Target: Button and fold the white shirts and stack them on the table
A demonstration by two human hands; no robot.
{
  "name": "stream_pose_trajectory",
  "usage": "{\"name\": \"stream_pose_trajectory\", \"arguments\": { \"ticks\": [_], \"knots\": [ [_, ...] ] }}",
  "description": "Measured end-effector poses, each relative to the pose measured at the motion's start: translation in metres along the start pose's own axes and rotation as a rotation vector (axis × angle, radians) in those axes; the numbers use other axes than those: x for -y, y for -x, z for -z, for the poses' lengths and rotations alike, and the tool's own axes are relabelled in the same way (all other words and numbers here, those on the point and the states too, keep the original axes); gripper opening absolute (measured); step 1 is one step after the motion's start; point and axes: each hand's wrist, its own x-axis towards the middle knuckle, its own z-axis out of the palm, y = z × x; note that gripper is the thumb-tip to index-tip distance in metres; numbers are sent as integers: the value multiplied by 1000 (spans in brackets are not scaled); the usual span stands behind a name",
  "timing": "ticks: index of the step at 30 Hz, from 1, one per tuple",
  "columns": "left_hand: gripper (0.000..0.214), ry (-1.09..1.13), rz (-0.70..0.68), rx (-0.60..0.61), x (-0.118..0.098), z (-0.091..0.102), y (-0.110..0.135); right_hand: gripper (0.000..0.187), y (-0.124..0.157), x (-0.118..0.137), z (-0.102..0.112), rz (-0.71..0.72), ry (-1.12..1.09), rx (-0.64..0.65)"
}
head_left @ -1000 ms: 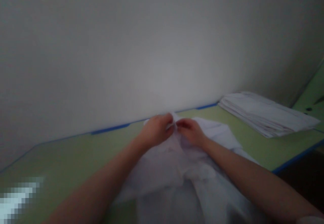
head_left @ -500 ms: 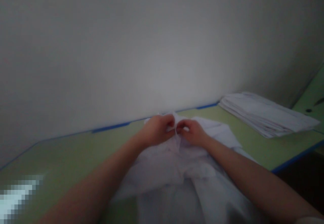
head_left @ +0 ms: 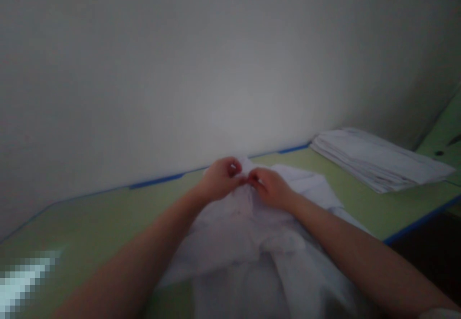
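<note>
A thin white garment lies rumpled across the green table, with overlapping layers spreading toward me and to the right. My left hand is over its far end, fingers curled and thumb reaching to the right. Close against that thumb, the fingertips of my right hand pinch the cloth near the garment's middle line. Both hands are closed on the fabric, and their fingertips meet. Whatever small part lies between the fingertips is hidden and blurred.
A flat stack of folded white cloth or paper sits at the table's right end. The green table has a blue edge and backs onto a grey wall. Beyond the right end stands a green panel.
My left hand has shifted slightly left and up, its fingers curling away from the cloth edge. The right hand has moved a little left, bringing the fingertips together. The garment has stayed in place.
</note>
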Motion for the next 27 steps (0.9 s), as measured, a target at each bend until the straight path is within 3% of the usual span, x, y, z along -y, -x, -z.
{"name": "stream_pose_trajectory", "arguments": {
  "ticks": [7,13,19,27],
  "knots": [
    [18,-135,-70,-47,-1,-4,2,8,-4,-3,-1,-158,-268,29],
    [15,-261,-168,-46,-7,-2,7,10,-5,-5,-4,-205,-318,30],
    [11,-415,-233,3,-10,-5,9,13,-6,-8,-12,-348,-442,14],
    [11,-611,-431,72,-10,-9,10,19,-6,3,-12,-557,-759,-3]
  ]
}}
